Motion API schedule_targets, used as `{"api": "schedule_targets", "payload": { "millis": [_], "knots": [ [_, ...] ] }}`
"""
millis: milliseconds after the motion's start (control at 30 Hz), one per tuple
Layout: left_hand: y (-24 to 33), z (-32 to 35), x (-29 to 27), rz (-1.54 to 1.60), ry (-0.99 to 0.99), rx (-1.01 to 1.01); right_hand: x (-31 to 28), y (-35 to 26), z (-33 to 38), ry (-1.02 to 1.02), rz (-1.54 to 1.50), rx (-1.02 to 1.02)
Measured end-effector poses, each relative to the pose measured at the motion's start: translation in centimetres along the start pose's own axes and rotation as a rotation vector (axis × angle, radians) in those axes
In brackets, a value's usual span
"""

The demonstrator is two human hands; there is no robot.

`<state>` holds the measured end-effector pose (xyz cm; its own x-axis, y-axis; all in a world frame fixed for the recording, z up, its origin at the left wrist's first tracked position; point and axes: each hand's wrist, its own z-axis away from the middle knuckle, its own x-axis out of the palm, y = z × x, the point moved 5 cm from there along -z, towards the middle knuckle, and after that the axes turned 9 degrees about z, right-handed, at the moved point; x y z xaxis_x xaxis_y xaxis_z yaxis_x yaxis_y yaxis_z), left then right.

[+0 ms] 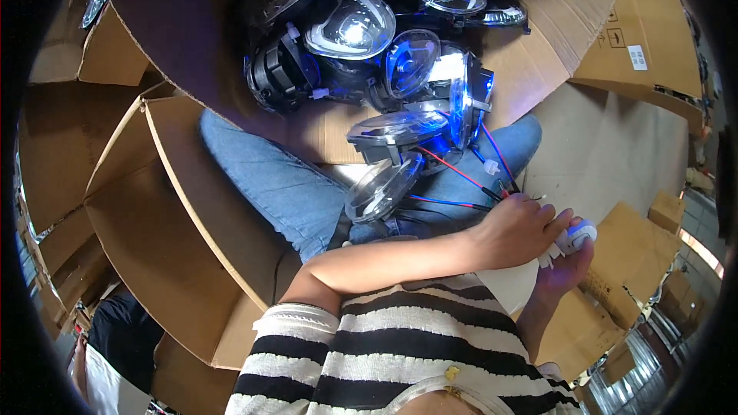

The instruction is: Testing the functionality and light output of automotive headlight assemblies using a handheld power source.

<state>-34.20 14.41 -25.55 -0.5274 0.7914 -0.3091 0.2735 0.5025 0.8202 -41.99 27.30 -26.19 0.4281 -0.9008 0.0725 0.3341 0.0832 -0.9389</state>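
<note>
Shirt (400, 353): striped, filling lower frame
Left hand (519, 230): pinching wire ends (530, 198)
Right hand (565, 265): gripping white connector (575, 237)
Headlights (384, 54): lying piled in cardboard box (553, 23)

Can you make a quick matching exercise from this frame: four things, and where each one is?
Things:
1. lamp units
2. red and blue wires
3. small white part
4. empty cardboard box

Places:
A. pinched between the left hand and the right hand
B. open beside the person's left leg
C. piled in the big carton ahead of the knees
D. running from a clear-lensed lamp on the lap to the hands

Pairs: 1-C, 2-D, 3-A, 4-B
</note>
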Motion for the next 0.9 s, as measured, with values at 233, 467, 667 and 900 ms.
{"api": "schedule_targets", "payload": {
  "millis": [233,467,667,900],
  "knots": [
    [-2.0,0.5,-3.8,0.075,-0.065,-0.105,3.0,0.3,-0.9,-0.132,-0.176,0.037],
    [-9.6,3.0,-12.6,0.695,0.384,-0.9,4.7,-0.1,-1.5,0.003,-0.154,0.038],
    [-13.1,5.6,-15.2,0.649,0.463,-0.825,4.2,0.9,-1.3,-0.244,-0.176,0.042],
    [-13.1,5.1,-13.6,-0.289,-0.143,-0.506,4.4,1.5,-1.1,-0.173,-0.212,0.116]
  ]
}}
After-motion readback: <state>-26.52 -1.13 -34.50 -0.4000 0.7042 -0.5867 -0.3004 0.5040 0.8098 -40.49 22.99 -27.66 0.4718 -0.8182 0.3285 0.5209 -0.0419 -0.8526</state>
